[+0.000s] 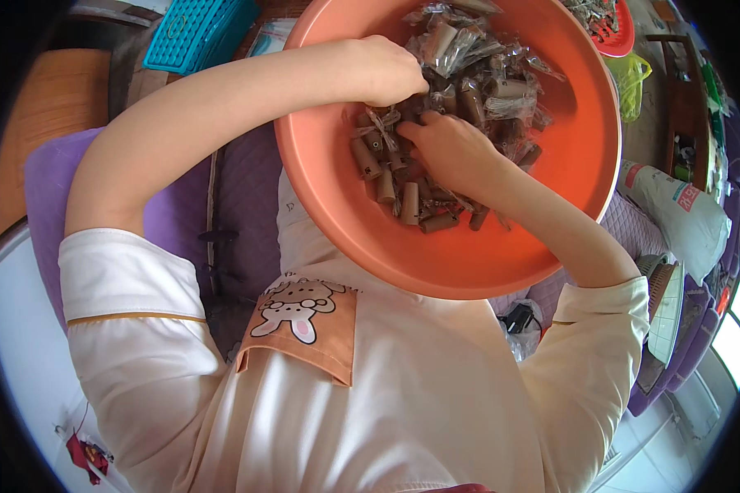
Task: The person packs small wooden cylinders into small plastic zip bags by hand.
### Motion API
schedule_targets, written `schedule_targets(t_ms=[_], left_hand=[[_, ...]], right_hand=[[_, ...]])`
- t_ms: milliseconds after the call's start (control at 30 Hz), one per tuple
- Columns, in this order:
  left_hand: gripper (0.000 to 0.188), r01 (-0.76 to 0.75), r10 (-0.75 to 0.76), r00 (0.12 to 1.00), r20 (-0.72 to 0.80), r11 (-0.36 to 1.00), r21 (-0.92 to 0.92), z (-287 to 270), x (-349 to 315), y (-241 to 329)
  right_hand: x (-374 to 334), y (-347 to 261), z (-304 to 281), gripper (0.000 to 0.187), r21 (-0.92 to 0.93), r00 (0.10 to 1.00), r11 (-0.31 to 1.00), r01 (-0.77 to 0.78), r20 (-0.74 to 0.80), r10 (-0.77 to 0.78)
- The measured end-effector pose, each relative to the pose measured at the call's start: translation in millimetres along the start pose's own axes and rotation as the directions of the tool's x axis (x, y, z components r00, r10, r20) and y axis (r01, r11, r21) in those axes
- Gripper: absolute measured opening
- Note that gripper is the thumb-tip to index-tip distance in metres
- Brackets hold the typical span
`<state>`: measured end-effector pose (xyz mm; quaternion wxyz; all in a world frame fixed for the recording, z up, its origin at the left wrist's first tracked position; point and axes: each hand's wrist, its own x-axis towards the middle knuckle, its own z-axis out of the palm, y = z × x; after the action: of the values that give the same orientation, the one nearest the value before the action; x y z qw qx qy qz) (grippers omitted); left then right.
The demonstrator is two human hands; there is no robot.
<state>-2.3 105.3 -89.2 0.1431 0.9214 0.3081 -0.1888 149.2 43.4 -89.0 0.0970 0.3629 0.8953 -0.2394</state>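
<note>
A large orange plastic basin (580, 160) rests at my lap, holding a heap of brown cardboard-like tubes (411, 201) and crinkled clear plastic wrappers (469, 49). Some tubes are loose and others sit inside the clear wrapping, with pale thin strands among them. My left hand (389, 72) reaches over the left rim, its fingers curled down into the heap. Just below and to the right, my right hand (455, 154) is bent inward, fingers drawn together over the tubes. What either hand grips is hidden by the fingers and the pile.
A teal lattice basket (197, 37) stands beyond the basin on the left. At the far right are a red basket (617, 33) and a yellow-green plastic bag (631, 86). A white sack (674, 214) and a round fan (666, 308) stand to the right.
</note>
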Motion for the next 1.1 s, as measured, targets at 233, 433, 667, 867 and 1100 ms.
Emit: schedule_targets(t_ms=[233,433,667,867,1100], left_hand=[[0.032,0.105,-0.103,0.993,-0.059,0.994,0.031,-2,0,-8],[0.042,-0.064,0.034,0.991,-0.130,0.971,-0.232,-15,-6,-2],[0.033,-0.251,0.124,0.943,-0.307,0.874,-0.417,-30,-23,-2],[0.023,-0.019,-0.078,0.993,-0.089,0.641,-0.767,-48,-49,35],[0.015,-0.142,-0.124,0.968,-0.218,0.445,-0.884,-54,-65,45]], right_hand=[[-8,25,-17,0.017,0.025,0.984,0.998,-0.053,-0.171,0.056],[-22,45,-34,0.017,0.105,0.992,0.994,0.041,-0.121,-0.028],[-61,22,-88,0.016,0.755,0.977,0.625,-0.197,0.095,0.192],[-74,17,-80,0.020,0.898,0.907,0.431,0.085,-0.249,0.340],[-72,27,-74,0.021,0.894,0.827,0.437,0.098,-0.318,0.464]])
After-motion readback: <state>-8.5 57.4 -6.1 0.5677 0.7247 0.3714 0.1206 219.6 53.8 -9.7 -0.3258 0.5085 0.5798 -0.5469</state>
